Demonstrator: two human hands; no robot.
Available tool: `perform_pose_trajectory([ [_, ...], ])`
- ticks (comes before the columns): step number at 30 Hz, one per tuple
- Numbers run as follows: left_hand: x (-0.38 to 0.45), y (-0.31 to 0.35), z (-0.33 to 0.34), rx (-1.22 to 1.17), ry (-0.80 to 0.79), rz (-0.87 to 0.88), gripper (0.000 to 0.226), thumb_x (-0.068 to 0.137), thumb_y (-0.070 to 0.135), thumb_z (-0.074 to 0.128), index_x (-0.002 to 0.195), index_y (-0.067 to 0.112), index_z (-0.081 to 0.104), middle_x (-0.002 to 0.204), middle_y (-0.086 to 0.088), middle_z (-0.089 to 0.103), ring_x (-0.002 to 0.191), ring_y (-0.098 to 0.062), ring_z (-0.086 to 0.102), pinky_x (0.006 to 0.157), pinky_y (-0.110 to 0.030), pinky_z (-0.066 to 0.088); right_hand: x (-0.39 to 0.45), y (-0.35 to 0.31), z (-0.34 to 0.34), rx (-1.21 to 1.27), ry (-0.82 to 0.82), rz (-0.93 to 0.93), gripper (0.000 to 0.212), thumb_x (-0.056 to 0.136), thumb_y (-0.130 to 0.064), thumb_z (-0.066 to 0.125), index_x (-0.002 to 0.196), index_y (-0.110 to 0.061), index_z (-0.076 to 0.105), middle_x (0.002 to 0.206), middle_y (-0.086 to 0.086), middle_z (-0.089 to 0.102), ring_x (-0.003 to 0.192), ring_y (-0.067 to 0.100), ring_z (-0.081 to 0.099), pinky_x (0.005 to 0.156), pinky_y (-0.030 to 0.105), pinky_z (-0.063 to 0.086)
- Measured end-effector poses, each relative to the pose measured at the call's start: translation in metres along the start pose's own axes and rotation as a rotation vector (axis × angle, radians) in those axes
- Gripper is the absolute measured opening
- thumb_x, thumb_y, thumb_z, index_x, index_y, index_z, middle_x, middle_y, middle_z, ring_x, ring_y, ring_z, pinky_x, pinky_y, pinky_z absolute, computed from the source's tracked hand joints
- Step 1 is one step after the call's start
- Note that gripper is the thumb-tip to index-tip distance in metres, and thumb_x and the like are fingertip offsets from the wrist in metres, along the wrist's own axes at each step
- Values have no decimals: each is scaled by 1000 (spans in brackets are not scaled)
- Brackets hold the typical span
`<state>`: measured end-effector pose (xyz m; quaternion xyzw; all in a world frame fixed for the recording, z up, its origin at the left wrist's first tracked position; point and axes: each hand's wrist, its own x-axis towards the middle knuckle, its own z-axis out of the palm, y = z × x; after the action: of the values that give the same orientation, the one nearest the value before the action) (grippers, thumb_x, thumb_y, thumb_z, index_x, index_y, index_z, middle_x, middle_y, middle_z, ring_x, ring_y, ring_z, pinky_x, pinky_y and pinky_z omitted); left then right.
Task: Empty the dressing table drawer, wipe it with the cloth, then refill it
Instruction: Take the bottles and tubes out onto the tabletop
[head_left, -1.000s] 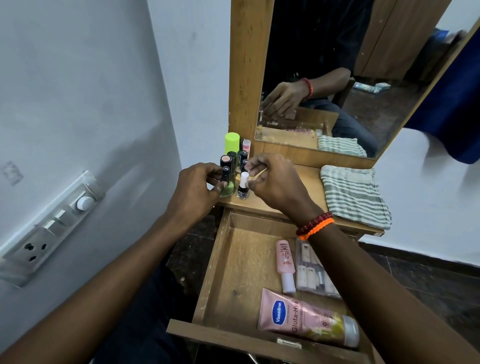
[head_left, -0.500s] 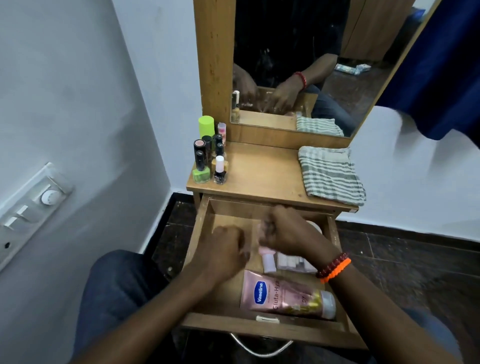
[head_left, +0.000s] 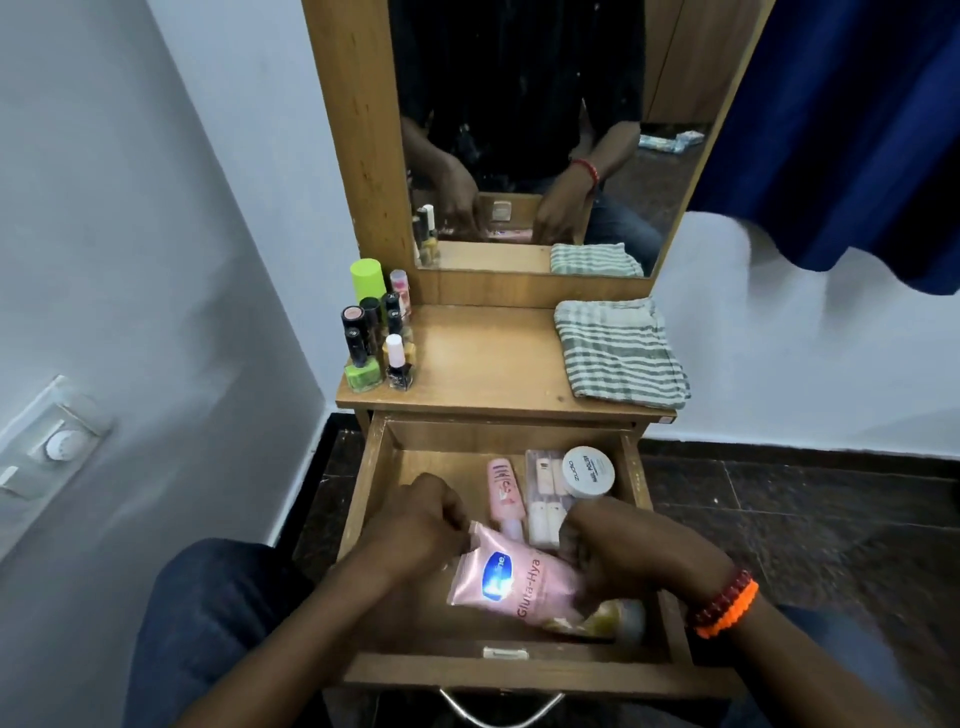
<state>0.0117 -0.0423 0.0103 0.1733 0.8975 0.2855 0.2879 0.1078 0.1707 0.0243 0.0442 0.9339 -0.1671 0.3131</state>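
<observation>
The wooden drawer (head_left: 363, 483) stands pulled out below the table top. Both hands are inside it on a pink lotion tube (head_left: 511, 579). My left hand (head_left: 415, 525) pinches the tube's flat end. My right hand (head_left: 623, 551) grips its cap half, and the cap end is blurred. Behind the tube lie a slim pink tube (head_left: 503, 493), a clear pack of small bottles (head_left: 545, 499) and a round white jar (head_left: 588, 472). A folded striped cloth (head_left: 618, 353) rests on the right of the table top (head_left: 493, 358).
Several nail polish bottles (head_left: 376, 338) and a green-capped bottle (head_left: 368, 278) crowd the table top's left corner. A mirror (head_left: 524, 135) rises behind. The white wall with a switch panel (head_left: 49, 441) is close on the left; a blue curtain (head_left: 857, 130) hangs at the right.
My hands left the nail polish bottles on the table top and came down into the drawer. They now hold the pink lotion tube, tilted up from the drawer floor.
</observation>
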Motion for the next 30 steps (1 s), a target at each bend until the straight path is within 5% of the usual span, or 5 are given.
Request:
perform_pose_trajectory([
  [9, -15, 136, -157, 219, 397, 503, 7, 88, 19, 74, 94, 22, 74, 84, 10, 68, 73, 1, 61, 59, -15, 47, 2, -35, -109, 393, 618, -259, 26, 66, -26, 94, 75, -18, 71, 71, -9, 68, 58, -6, 58, 52, 11, 39],
  [13, 23, 169, -207, 310, 558, 625, 12, 89, 24, 74, 99, 19, 77, 97, 7, 71, 72, -4, 58, 55, -10, 38, 51, -60, -150, 562, 896, -224, 36, 66, -32, 94, 84, -11, 72, 78, 2, 74, 69, 9, 67, 62, 29, 54],
  [17, 62, 168, -227, 368, 607, 611, 18, 89, 21, 74, 105, 11, 78, 108, -5, 74, 80, -10, 58, 54, -11, 36, 105, -71, -170, 645, 941, -195, 35, 64, -33, 95, 81, -13, 71, 74, -1, 75, 74, 14, 71, 72, 46, 60],
  [22, 97, 149, -230, 323, 583, 585, 14, 90, 19, 73, 102, 12, 76, 104, -3, 73, 87, -17, 66, 56, -16, 41, 130, -75, -176, 649, 931, -171, 34, 68, -31, 95, 84, -13, 71, 76, -4, 72, 70, 6, 65, 61, 27, 54],
  [30, 118, 138, -227, 326, 613, 587, 15, 89, 26, 74, 102, 17, 76, 106, 0, 74, 90, -17, 67, 61, -19, 48, 152, -80, -169, 717, 931, -206, 29, 72, -27, 93, 86, -11, 74, 79, -3, 76, 75, 10, 73, 71, 36, 63],
])
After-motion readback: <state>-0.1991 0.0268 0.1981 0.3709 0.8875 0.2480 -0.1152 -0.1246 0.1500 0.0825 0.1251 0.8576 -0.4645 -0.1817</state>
